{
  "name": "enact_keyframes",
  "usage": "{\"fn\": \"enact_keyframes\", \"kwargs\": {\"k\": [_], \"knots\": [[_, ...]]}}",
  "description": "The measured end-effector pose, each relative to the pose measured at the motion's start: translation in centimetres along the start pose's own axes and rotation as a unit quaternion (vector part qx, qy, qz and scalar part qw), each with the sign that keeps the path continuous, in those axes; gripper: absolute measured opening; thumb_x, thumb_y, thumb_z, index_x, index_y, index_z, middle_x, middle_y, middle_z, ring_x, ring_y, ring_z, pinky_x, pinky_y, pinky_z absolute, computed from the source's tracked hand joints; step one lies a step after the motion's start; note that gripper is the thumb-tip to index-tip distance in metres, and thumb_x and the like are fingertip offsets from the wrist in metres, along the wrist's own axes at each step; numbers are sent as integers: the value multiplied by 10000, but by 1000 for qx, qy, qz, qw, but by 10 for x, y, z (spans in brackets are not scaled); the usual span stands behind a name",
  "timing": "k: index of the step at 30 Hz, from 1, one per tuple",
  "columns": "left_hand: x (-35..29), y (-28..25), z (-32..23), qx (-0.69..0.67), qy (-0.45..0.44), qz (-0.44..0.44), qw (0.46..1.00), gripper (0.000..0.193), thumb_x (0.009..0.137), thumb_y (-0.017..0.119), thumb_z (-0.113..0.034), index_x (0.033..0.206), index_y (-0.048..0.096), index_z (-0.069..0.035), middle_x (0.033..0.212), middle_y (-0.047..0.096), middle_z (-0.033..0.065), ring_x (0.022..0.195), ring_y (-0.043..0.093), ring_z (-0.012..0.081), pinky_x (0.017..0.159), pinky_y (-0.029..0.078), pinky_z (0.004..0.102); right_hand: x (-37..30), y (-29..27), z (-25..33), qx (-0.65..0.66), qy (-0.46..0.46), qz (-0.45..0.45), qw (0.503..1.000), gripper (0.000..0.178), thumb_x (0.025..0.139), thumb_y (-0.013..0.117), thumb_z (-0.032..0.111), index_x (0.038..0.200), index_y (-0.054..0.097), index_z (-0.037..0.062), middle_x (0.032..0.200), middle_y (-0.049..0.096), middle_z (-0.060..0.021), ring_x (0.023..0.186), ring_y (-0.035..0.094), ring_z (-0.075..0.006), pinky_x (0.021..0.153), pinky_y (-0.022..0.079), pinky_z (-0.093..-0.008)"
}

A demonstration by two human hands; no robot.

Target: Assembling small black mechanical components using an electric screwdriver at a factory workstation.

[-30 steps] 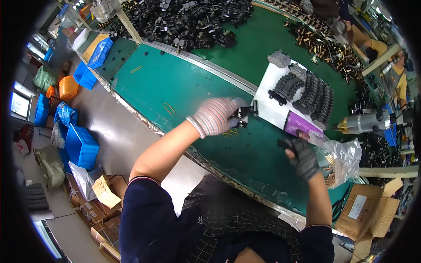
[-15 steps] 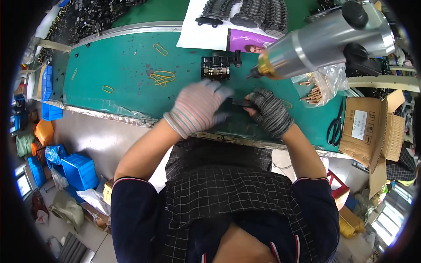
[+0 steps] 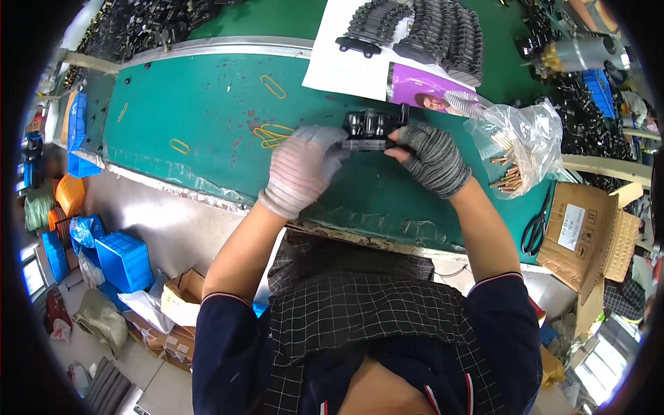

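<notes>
A black mechanical assembly (image 3: 369,124) with shiny rounded parts is between my hands, over the green mat. A flat black strip (image 3: 366,145) lies along its near side. My left hand (image 3: 301,171), in a pale striped glove, closes on the assembly's left end; its fingertips are partly hidden. On the right end, my right hand (image 3: 434,159), in a dark grey glove with bare fingertips, pinches the strip and the assembly together. Whether the strip is joined to the assembly, I cannot tell.
Yellow wire loops (image 3: 273,135) lie on the green mat (image 3: 194,104). To the right are a clear bag of copper-coloured pins (image 3: 510,176), black scissors (image 3: 535,232) and an open carton (image 3: 577,228). Black parts (image 3: 443,34) rest on white paper behind. A power screwdriver (image 3: 577,54) hangs far right.
The assembly, earlier beyond my hands, is now held between them, with the dark strip against its near side. The screwdriver has swung away to the far right. The view has shifted slightly.
</notes>
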State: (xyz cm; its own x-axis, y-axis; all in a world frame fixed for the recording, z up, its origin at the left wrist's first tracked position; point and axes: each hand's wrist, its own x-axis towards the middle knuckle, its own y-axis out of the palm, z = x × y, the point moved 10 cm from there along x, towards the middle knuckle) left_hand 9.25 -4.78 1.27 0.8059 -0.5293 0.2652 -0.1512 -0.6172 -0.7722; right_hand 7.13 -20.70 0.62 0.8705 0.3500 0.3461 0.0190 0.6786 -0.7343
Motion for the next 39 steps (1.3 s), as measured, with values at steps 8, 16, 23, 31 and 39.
{"fn": "enact_keyframes", "kwargs": {"k": [8, 16, 23, 31, 39], "knots": [[26, 23, -49, 120, 233, -17, 965, 471, 644, 780, -182, 1058, 598, -50, 1021, 564, 166, 949, 558, 354, 838, 463, 450, 13, 19, -14, -71, 118, 86, 987, 290, 832, 649, 323, 1018, 645, 100, 942, 653, -114, 832, 631, -302, 751, 508, -404], [57, 25, -26, 135, 224, -43, 964, 615, 610, 813, -271, 1111, 543, -38, 1038, 567, 148, 940, 555, 334, 823, 464, 435, -85, -87, -55, -227, 240, 125, 936, 170, 709, 688, 118, 876, 668, 91, 915, 638, -96, 864, 621, -289, 726, 513, -380], [7, 35, -66, 78, 167, 33, 982, 651, 589, 839, -286, 1105, 520, -50, 1028, 564, 156, 898, 549, 333, 782, 469, 430, -153, -111, -100, -373, 250, 155, 880, 178, 642, 685, 132, 812, 647, 99, 987, 623, -91, 896, 594, -291, 774, 500, -391], [2, 46, -76, 90, 151, 7, 984, 609, 607, 821, -298, 1087, 534, -58, 982, 559, 154, 874, 557, 335, 745, 483, 428, -145, -110, -88, -346, 177, 151, 909, 204, 664, 683, 136, 861, 657, 89, 955, 631, -99, 888, 599, -289, 784, 497, -409], [4, 61, -24, -193, -98, 88, 972, 557, 740, 718, -423, 1115, 546, -48, 959, 596, 114, 865, 597, 288, 756, 498, 380, -110, -98, -87, -408, 81, 108, 903, 172, 707, 642, 136, 869, 661, 82, 931, 632, -120, 873, 605, -300, 758, 502, -414]]}}
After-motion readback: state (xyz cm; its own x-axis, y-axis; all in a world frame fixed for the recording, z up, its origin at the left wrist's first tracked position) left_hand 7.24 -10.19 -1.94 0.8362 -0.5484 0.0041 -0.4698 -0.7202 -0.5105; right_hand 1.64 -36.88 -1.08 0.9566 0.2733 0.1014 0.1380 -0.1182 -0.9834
